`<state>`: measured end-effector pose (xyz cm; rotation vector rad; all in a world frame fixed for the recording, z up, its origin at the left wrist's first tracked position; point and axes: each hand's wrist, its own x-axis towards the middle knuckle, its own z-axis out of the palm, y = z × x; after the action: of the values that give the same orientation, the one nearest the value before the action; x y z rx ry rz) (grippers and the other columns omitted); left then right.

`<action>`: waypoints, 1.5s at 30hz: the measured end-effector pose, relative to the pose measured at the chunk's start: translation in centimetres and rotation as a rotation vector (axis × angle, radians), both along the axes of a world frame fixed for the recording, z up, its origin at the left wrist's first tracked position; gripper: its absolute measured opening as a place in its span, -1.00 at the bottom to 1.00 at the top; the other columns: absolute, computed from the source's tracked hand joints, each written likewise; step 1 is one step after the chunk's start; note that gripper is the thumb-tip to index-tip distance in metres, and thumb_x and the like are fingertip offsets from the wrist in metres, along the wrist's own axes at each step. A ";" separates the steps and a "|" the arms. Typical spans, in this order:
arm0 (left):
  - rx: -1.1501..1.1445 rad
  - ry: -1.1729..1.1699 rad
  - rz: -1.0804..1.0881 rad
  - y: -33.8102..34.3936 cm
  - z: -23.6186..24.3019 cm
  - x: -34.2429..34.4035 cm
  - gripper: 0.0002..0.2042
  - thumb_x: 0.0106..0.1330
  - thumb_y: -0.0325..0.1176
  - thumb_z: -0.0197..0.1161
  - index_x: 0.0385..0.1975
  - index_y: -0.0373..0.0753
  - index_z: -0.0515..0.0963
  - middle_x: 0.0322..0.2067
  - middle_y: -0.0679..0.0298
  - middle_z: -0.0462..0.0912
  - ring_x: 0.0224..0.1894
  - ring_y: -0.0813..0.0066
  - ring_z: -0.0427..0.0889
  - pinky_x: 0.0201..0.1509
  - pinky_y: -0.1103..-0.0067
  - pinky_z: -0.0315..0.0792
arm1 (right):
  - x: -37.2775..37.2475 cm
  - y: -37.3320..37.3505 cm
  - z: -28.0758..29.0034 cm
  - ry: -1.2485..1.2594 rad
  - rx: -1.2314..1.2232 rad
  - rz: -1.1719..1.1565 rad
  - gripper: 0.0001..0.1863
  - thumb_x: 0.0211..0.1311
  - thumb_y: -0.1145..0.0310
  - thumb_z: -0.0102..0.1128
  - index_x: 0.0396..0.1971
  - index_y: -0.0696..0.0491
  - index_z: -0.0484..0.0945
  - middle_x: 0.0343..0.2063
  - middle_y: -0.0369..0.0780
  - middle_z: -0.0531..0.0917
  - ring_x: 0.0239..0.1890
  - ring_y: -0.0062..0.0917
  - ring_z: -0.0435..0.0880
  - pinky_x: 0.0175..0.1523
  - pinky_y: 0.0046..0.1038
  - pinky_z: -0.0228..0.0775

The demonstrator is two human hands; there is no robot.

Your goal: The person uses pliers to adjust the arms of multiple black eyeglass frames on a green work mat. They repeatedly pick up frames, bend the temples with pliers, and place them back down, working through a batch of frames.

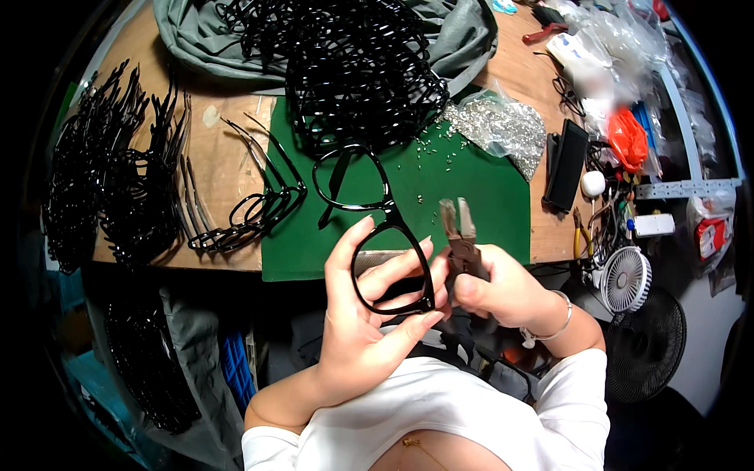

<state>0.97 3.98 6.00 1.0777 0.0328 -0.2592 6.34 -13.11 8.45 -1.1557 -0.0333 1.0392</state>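
Observation:
My left hand (357,330) is closed on a black eyeglass frame (389,209). Its lower rim lies across my fingers, and the other rim points away over the green mat (479,208), with one dark temple arm folded behind it. In my right hand (506,290) is a pair of metal pliers (465,253), gripped with the jaws upward and slightly apart. The pliers are just right of the lower rim, and nothing shows between their jaws. The fingertips of both hands come close together by the rim's right side; whether they touch is unclear.
A heap of black frames (361,78) sits on grey cloth (184,39) at the back. Beside it, a plastic bag (503,125) spills small metal pieces. More frames (126,173) line the left. On the right are a black phone-like object (567,166), yellow-handled pliers (581,235) and a white fan (626,279).

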 end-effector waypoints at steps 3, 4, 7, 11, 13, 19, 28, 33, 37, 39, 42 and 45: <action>-0.046 -0.012 -0.001 0.1 0.0 0.1 -0.18 0.01 -0.72 0.15 0.17 -0.16 -0.27 0.05 -0.03 0.27 -0.12 0.45 0.48 -0.06 0.57 0.40 | 0.7 -2.3 -0.3 -0.375 -0.291 0.192 -0.73 0.17 0.23 0.03 -0.36 0.17 0.42 -0.49 -0.34 0.48 -0.43 -0.71 0.42 -0.26 -0.62 0.30; -0.018 0.007 -0.016 0.3 0.2 0.1 -0.18 0.00 -0.72 0.15 0.17 -0.17 -0.27 0.04 -0.03 0.28 -0.16 0.47 0.49 -0.07 0.59 0.40 | 1.0 -3.1 -0.5 -0.438 -0.291 0.288 -0.73 0.18 0.24 0.01 -0.35 0.19 0.43 -0.50 -0.30 0.51 -0.43 -0.68 0.44 -0.28 -0.58 0.31; 0.021 0.016 -0.007 -0.4 0.7 -0.1 -0.18 0.00 -0.72 0.16 0.16 -0.20 -0.27 0.03 -0.03 0.30 -0.22 0.53 0.51 -0.09 0.63 0.41 | 1.9 -3.5 0.6 -0.384 -0.312 0.650 -0.62 0.20 0.13 -0.06 -0.30 0.22 0.40 -0.52 -0.15 0.51 -0.46 -0.49 0.49 -0.33 -0.48 0.34; 0.063 0.036 -0.019 -1.0 0.5 0.1 -0.18 -0.01 -0.71 0.18 0.16 -0.22 -0.26 0.02 -0.04 0.30 -0.23 0.56 0.51 -0.11 0.66 0.41 | 3.2 -3.1 1.5 -0.346 -0.332 0.789 -0.55 0.19 0.08 -0.08 -0.30 0.25 0.37 -0.59 -0.09 0.47 -0.51 -0.38 0.49 -0.39 -0.40 0.31; 0.048 0.108 0.029 -1.5 0.8 0.3 -0.11 -0.10 -0.73 0.22 0.17 -0.26 -0.26 -0.02 -0.06 0.35 -0.26 0.40 0.57 -0.12 0.54 0.44 | 3.3 -3.2 1.6 -0.393 -0.333 0.796 -0.55 0.19 0.07 -0.09 -0.35 0.26 0.38 -0.61 -0.06 0.47 -0.52 -0.30 0.49 -0.40 -0.36 0.30; 0.054 0.078 -0.077 -1.5 0.2 0.7 -0.17 0.00 -0.69 0.17 0.17 -0.22 -0.28 0.03 -0.08 0.28 -0.27 0.54 0.53 -0.17 0.63 0.45 | 3.1 -3.3 1.3 -0.548 -0.428 0.813 -0.58 0.17 0.12 -0.04 -0.52 0.26 0.42 -0.71 -0.02 0.48 -0.60 -0.19 0.50 -0.45 -0.29 0.31; 0.104 0.079 -0.093 -1.4 -0.5 1.4 -0.18 0.00 -0.71 0.15 0.17 -0.23 -0.29 0.04 -0.10 0.25 -0.26 0.52 0.54 -0.19 0.65 0.47 | 4.2 -4.1 0.3 -0.364 -0.401 0.798 -0.60 0.11 0.05 0.04 -0.37 0.15 0.45 -0.66 -0.20 0.53 -0.59 -0.47 0.53 -0.46 -0.47 0.32; 0.148 0.125 -0.091 -1.7 -0.1 2.3 -0.18 0.00 -0.71 0.14 0.16 -0.25 -0.29 0.04 -0.10 0.25 -0.25 0.52 0.53 -0.20 0.66 0.47 | 4.2 -4.7 -1.3 -0.361 -0.429 0.675 -0.64 0.12 0.11 0.05 -0.35 0.15 0.43 -0.51 -0.16 0.55 -0.44 -0.44 0.54 -0.32 -0.47 0.34; 0.168 0.089 -0.074 -1.8 -1.4 1.9 -0.14 -0.05 -0.71 0.18 0.16 -0.20 -0.28 -0.05 -0.05 0.30 -0.37 0.61 0.48 -0.30 0.72 0.40 | 2.6 -5.1 -4.4 -0.559 -0.459 0.536 -0.68 0.08 0.18 0.11 -0.39 0.17 0.43 -0.51 -0.14 0.54 -0.42 -0.39 0.53 -0.29 -0.45 0.34; 0.166 -0.044 -0.104 -0.9 -2.8 0.8 -0.13 -0.08 -0.70 0.21 0.15 -0.17 -0.27 -0.09 -0.03 0.32 -0.45 0.67 0.42 -0.36 0.76 0.34 | 2.3 -6.1 -5.4 -0.729 -0.572 0.443 -0.74 0.04 0.27 0.11 -0.42 0.18 0.43 -0.51 -0.04 0.54 -0.41 -0.19 0.54 -0.31 -0.34 0.37; 0.103 -0.120 0.021 -1.3 -4.1 -0.9 -0.24 -0.01 -0.70 0.12 0.12 -0.18 -0.22 -0.12 -0.07 0.33 -0.48 0.68 0.40 -0.34 0.76 0.30 | 3.9 -6.6 -6.0 -0.911 -0.683 0.244 -0.85 -0.09 0.46 0.14 -0.49 0.15 0.41 -0.53 -0.09 0.53 -0.43 -0.22 0.54 -0.33 -0.35 0.37; 0.304 -0.026 0.087 -3.2 -4.1 -0.3 -0.38 0.11 -0.65 0.02 0.12 -0.19 -0.13 -0.16 -0.03 0.38 -0.44 0.55 0.50 -0.25 0.63 0.44 | 5.9 -5.6 -8.5 -1.171 -0.795 0.223 -0.83 -0.15 0.50 0.13 -0.48 0.16 0.38 -0.54 -0.10 0.49 -0.43 -0.23 0.50 -0.33 -0.32 0.35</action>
<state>0.69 0.80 1.88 1.3785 0.0983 -0.1647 12.28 -18.72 -0.05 -2.4068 -0.7364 0.4060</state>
